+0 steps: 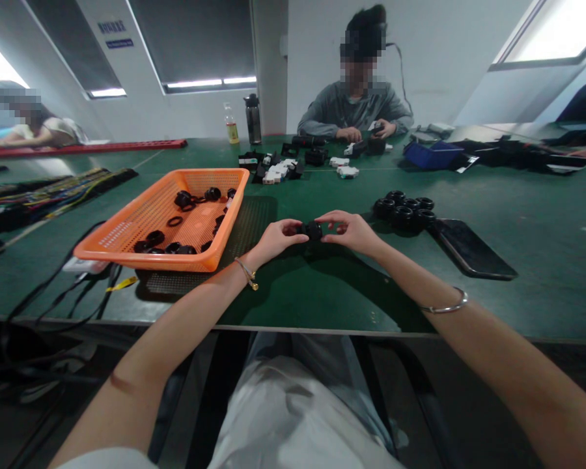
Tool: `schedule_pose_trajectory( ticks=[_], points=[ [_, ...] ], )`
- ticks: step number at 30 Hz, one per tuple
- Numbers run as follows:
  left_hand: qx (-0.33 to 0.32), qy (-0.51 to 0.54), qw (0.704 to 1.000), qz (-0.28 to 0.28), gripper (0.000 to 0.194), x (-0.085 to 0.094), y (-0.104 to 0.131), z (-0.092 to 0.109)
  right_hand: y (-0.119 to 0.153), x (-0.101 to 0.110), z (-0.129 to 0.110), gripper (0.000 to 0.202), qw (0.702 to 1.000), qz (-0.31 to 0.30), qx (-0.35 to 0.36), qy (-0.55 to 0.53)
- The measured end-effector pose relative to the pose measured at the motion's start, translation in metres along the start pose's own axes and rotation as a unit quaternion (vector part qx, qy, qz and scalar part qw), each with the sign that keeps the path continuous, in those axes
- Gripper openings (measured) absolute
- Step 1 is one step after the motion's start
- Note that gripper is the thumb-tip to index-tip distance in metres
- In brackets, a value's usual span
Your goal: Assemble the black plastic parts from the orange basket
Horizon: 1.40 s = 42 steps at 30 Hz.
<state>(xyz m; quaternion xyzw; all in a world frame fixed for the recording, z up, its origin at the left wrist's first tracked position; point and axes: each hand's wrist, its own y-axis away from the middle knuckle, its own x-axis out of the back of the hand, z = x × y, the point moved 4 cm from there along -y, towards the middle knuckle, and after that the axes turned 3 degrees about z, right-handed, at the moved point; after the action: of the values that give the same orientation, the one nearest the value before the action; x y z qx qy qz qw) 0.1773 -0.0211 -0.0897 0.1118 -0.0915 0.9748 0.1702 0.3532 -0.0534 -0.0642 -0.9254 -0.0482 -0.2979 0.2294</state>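
Note:
In front of me, just above the green table, is a small black round threaded-looking part [314, 230]. My left hand [286, 234] pinches its left end between thumb and fingers. From the other side my right hand [346, 230] has its thumb and index finger curved around the right end, the other fingers bent. The fine detail of the part is too small to make out. An orange basket [162, 262] stands left of my hands, holding loose black round parts [183, 198] and a thin black ring [174, 221]. Right of my hands sits a cluster of similar black parts [404, 210].
A phone [473, 247] lies by the cluster. Cables [53, 195] and a red rail [127, 146] are on the left. Across the table a person [356, 107] handles small parts near white and black pieces [278, 170], a bottle [231, 125], a flask [252, 119] and a blue bin [432, 155].

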Motion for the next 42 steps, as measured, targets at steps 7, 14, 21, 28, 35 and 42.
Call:
schedule_pose_trajectory(
  ticks=[7,14,21,28,35,42],
  points=[
    [-0.007,-0.005,1.0,-0.001,0.045,0.0009,0.0003,0.0001,0.0001,0.0002,-0.0015,0.036,1.0,-0.004,-0.004,0.007],
    [-0.006,-0.009,1.0,0.003,0.044,0.0011,0.0018,0.0031,0.0004,0.0001,-0.0005,0.046,1.0,0.006,-0.018,-0.011],
    [-0.005,-0.007,1.0,0.004,0.046,0.0012,0.0009,0.0014,0.0008,-0.0003,-0.0009,0.037,1.0,0.001,-0.024,-0.018],
    [-0.006,0.001,1.0,0.001,0.045,0.0007,0.0004,0.0004,0.001,-0.0001,-0.0026,0.038,0.999,0.002,-0.027,-0.02],
    [-0.01,0.003,1.0,0.001,0.045,0.001,0.0004,0.0005,0.0013,-0.0001,-0.0028,0.036,1.0,0.004,-0.026,-0.015],
    [-0.005,0.004,1.0,-0.001,0.045,0.001,0.0015,0.0014,0.0009,0.001,-0.0014,0.04,0.999,-0.014,-0.03,-0.023]
  ],
)
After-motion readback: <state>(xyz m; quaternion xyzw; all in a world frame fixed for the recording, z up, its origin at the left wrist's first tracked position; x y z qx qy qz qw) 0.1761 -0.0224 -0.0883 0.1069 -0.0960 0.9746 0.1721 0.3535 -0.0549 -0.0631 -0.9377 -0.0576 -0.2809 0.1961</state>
